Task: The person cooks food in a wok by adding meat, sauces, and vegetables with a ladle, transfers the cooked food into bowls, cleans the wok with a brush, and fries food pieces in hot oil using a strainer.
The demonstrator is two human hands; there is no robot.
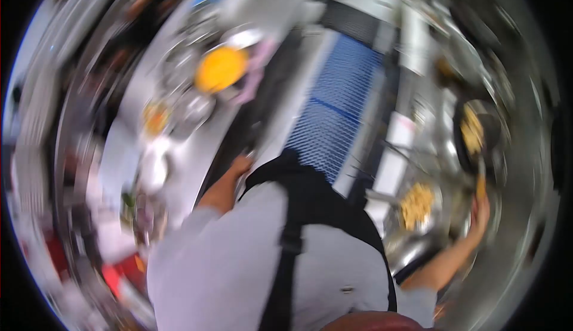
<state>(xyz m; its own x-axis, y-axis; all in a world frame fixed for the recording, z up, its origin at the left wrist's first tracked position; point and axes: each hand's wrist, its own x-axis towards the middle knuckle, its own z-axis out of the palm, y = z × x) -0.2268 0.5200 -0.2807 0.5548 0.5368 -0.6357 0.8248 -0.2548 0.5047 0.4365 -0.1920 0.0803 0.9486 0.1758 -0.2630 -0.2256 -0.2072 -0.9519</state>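
Note:
At the right, my right hand [480,210] is closed round the orange handle of a utensil [481,179], which reaches into a dark pan [494,128] holding yellowish food [471,129]. Below and left of that pan, a metal pan [439,203] contains pale yellow pieces [416,206]. My left hand [242,164] is by the dark edge of the left counter, with its fingers bent near a small shiny thing; motion blur hides whether it grips anything.
On the left steel counter [200,143] are a bowl of orange-yellow food [222,69], metal bowls [194,109] and a pink cloth [256,71]. A blue ridged mat [337,101] lies on the floor between the counters. Red items [122,274] show at the lower left.

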